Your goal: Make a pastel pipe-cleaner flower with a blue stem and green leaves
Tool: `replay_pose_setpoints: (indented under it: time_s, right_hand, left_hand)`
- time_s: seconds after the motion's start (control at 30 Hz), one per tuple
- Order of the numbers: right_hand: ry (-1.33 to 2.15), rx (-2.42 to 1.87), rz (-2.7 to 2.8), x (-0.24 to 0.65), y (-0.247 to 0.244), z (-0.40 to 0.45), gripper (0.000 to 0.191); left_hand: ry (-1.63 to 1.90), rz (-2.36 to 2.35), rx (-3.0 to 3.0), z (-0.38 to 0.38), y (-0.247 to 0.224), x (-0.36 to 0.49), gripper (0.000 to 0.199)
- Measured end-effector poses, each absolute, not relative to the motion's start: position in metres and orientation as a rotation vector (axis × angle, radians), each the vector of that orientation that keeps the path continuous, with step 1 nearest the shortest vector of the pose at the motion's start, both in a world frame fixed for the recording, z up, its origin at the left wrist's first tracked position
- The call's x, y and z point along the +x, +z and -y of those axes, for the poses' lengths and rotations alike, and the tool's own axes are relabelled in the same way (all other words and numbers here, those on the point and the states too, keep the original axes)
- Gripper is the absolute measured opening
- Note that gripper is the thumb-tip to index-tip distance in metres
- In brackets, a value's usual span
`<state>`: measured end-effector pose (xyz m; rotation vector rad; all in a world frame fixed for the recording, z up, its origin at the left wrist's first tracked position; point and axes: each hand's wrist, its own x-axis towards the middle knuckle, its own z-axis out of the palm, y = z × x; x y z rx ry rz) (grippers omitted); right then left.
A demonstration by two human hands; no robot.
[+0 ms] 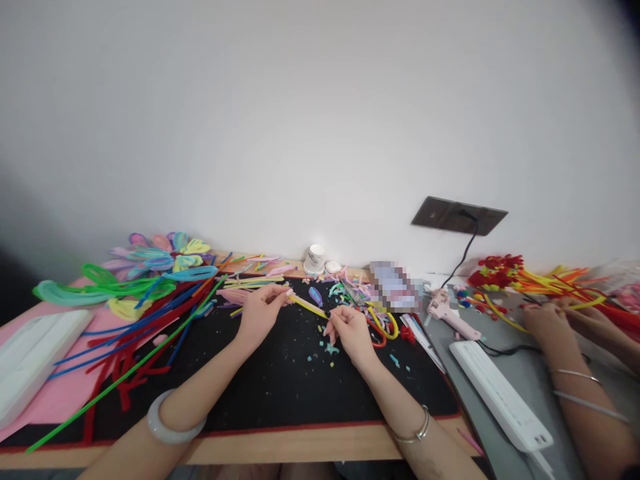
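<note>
Over the black mat (280,393) I hold a short yellow pipe cleaner (309,306) stretched between my hands. My left hand (265,310) pinches its left end between thumb and fingers. At the other end, my right hand (349,331) has its fingers closed on the tip. A small purple-blue looped piece (315,297) lies just behind the strip. Small teal scraps (331,349) are scattered beneath my right hand. Several pink pipe cleaners (235,295) rest behind my left hand.
Colourful pipe-cleaner flowers (165,257) and long stems fill the left side beside a white box (43,363). A white cup (316,255) stands by the wall. On the right are a pink glue gun (453,317), a white power strip (500,393) and a co-worker's hands (550,320).
</note>
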<state>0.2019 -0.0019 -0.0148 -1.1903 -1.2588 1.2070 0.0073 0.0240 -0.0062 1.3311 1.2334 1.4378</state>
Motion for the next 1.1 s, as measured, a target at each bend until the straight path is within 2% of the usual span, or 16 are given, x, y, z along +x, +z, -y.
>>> replay_pose_setpoints:
  time_s: [0.27,0.57,0.9,1.0,1.1]
  right_hand:
    - [1.191,-1.177,1.277,0.205,-0.019,0.003,0.015]
    - [1.083,-1.206,1.206,0.211,-0.019,0.000,0.022]
    - [1.103,-1.183,1.164,0.212,-0.014,0.000,0.017]
    - [1.091,-1.175,1.142,0.213,-0.013,-0.001,0.016]
    - [1.057,-1.146,1.097,0.216,-0.013,-0.004,0.016]
  left_hand:
    - [1.441,-1.190,1.212,-0.028,-0.009,0.004,0.027]
    - [1.388,-1.147,1.118,-0.030,-0.011,0.005,0.030]
    - [1.359,-1.191,1.184,-0.033,-0.008,0.003,0.029]
    - [1.247,-1.155,1.226,-0.032,-0.003,0.000,0.027]
    - [0.948,-1.049,1.289,-0.029,0.002,-0.005,0.024]
